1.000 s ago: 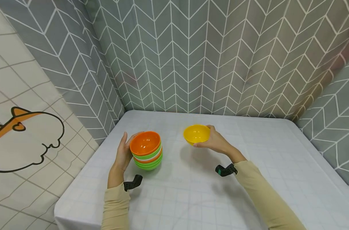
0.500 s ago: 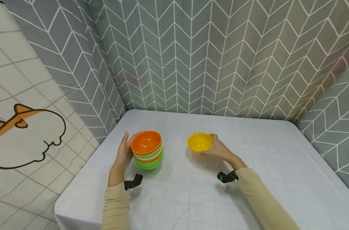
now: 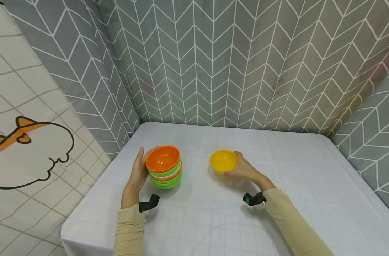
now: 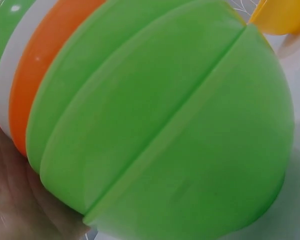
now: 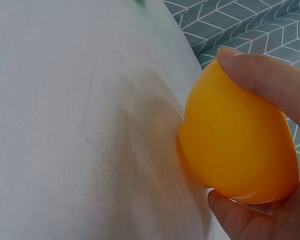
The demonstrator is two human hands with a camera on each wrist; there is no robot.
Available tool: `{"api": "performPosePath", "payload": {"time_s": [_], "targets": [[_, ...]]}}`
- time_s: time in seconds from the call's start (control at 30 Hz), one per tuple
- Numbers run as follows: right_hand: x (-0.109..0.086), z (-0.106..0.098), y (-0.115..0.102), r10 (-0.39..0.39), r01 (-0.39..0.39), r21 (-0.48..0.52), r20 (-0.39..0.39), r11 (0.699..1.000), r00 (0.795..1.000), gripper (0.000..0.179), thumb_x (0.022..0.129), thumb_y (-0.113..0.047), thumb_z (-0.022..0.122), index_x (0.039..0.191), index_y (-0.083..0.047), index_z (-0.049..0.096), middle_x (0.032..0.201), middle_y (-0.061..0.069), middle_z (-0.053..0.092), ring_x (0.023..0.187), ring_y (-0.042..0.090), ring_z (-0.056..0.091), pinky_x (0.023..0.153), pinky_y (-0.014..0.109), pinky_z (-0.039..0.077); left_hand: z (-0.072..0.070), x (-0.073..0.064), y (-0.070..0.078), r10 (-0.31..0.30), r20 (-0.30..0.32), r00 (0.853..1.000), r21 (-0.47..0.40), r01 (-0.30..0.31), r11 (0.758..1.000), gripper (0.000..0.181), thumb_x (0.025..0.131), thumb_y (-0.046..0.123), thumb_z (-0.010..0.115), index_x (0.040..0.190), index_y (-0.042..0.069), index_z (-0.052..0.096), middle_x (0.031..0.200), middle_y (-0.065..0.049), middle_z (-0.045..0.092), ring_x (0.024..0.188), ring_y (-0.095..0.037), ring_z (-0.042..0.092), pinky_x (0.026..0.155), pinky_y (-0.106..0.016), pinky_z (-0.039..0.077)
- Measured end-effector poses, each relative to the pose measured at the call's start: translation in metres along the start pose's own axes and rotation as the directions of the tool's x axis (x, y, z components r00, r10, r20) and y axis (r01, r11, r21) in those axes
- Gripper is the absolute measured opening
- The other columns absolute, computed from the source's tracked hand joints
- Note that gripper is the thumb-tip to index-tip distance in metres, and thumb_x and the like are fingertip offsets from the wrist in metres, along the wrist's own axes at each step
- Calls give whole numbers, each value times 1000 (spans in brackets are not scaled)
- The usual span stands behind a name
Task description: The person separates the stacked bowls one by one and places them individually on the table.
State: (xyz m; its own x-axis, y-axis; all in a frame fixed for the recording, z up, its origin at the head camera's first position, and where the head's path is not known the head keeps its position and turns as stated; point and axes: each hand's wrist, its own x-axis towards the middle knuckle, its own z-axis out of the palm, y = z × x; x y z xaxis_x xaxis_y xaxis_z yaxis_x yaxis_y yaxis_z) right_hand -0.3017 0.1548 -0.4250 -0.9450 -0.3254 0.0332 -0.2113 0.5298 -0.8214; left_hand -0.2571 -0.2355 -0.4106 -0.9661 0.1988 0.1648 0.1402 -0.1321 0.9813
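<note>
A stack of several bowls stands left of centre on the table, slightly tilted in the head view. Its top bowl is orange, over green, white and orange ones, with green bowls at the bottom. My left hand cups the stack's left side, fingers reaching round behind the rim; the fingertips are hidden. To the right, my right hand grips a yellow bowl by its right side, between thumb and fingers. This bowl is upright, low over the cloth; whether its base touches I cannot tell.
A white cloth covers the table. Behind it hangs a grey curtain with white zigzag lines. On the left is a pale tiled-pattern cloth with a cartoon drawing. Each wrist wears a black camera.
My right hand has brought the yellow bowl down and slightly nearer to me, mostly in the first half second. My left hand and the stack have stayed almost in place.
</note>
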Motion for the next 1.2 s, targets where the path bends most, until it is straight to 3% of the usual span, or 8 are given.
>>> {"api": "performPosePath", "payload": {"time_s": [0.27,0.57,0.87,1.2], "targets": [[1,0,2,-32,32,-22,-15,999,999,106,70,-32,85,142,11,19,137,30,39,122,40,45,104,54,34,2,1,0,10,-8,1000,27,-10,1000,80,99,61,8,150,2,27,152,-17,29,141,-32,20,112,-59,4],[-3,1,6,-42,42,-20,-15,999,999,109,69,-34,85,143,10,18,139,31,36,124,41,44,105,56,33,2,0,-2,-14,-57,998,98,20,995,79,100,60,10,148,0,28,151,-19,30,141,-33,21,113,-57,7],[-6,1,9,-94,94,-15,4,995,996,103,70,-25,85,141,13,21,136,32,39,120,42,47,102,57,35,2,-3,0,-19,-90,996,136,32,990,82,98,63,13,147,1,32,148,-19,35,140,-32,25,113,-57,10],[-9,-1,6,-31,33,-74,22,997,999,120,69,-34,85,146,13,6,145,35,26,130,46,36,106,60,27,3,-4,-1,-24,-96,995,135,36,990,81,99,62,13,146,0,34,147,-20,36,138,-33,27,113,-57,10]]}}
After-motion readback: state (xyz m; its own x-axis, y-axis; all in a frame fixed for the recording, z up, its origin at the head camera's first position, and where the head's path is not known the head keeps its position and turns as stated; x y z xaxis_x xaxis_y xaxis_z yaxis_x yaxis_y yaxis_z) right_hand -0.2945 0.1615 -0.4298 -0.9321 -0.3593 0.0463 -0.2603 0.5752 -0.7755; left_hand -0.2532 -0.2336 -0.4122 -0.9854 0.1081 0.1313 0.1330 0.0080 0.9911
